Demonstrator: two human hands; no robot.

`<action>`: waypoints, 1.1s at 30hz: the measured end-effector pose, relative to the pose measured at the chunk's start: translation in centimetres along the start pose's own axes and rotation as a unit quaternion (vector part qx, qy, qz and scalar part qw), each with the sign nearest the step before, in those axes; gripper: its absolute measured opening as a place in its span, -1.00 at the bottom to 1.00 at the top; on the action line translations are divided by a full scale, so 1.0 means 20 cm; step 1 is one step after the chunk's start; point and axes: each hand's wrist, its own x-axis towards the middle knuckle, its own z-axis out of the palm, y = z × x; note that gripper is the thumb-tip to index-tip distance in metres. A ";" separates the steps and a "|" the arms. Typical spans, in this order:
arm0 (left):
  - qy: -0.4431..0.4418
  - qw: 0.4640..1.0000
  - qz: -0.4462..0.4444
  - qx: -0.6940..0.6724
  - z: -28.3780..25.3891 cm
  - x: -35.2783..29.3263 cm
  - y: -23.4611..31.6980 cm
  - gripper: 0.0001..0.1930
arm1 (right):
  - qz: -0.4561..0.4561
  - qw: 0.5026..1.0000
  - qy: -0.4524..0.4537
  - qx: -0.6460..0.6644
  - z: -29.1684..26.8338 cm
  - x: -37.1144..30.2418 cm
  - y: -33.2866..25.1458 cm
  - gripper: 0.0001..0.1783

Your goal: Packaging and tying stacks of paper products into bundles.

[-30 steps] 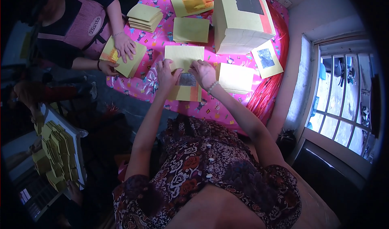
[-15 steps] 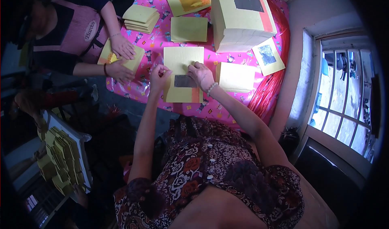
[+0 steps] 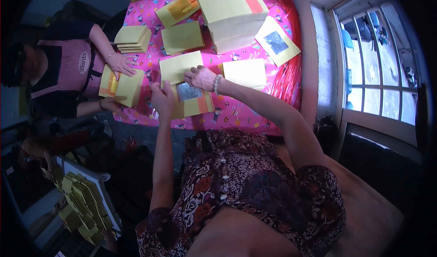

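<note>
Before me on the table lies a yellow paper sheet (image 3: 193, 107) with a silver foil patch (image 3: 188, 92) and a red-orange strip at its right. A plain yellow paper (image 3: 178, 66) extends above it, its near edge across the foil's top; whether the two are one piece, I cannot tell. My left hand (image 3: 163, 100) is closed at that paper's near left corner, a ring on one finger. My right hand (image 3: 201, 78), with a beaded bracelet, has its curled fingers closed on the same paper's right side. The fingertips of both hands are partly hidden.
A tall yellow paper stack (image 3: 239, 31) stands at the back. Smaller yellow piles (image 3: 244, 72) and a foil sheet (image 3: 277, 43) lie around on the pink tablecloth (image 3: 236, 111). Red strands (image 3: 287, 70) run along the right edge. A co-worker at left handles yellow paper (image 3: 129, 88).
The view has shifted, so the table things sit further left. The paper between my hands has changed shape, with an edge now across the foil. The co-worker's hands have moved apart, folding paper over.
</note>
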 end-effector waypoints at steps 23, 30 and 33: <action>-0.273 0.907 0.056 -0.315 0.42 -0.23 0.46 -0.70 | 0.522 0.698 0.237 0.430 -0.08 -0.93 0.26 -0.50; -0.288 0.950 0.054 -0.104 0.61 -0.21 0.45 -0.64 | 0.536 0.732 0.197 0.371 0.02 -0.95 0.31 -0.55; -0.282 0.953 0.061 -0.090 0.68 -0.23 0.39 -0.64 | 0.545 0.742 0.179 0.347 0.09 -0.96 0.31 -0.55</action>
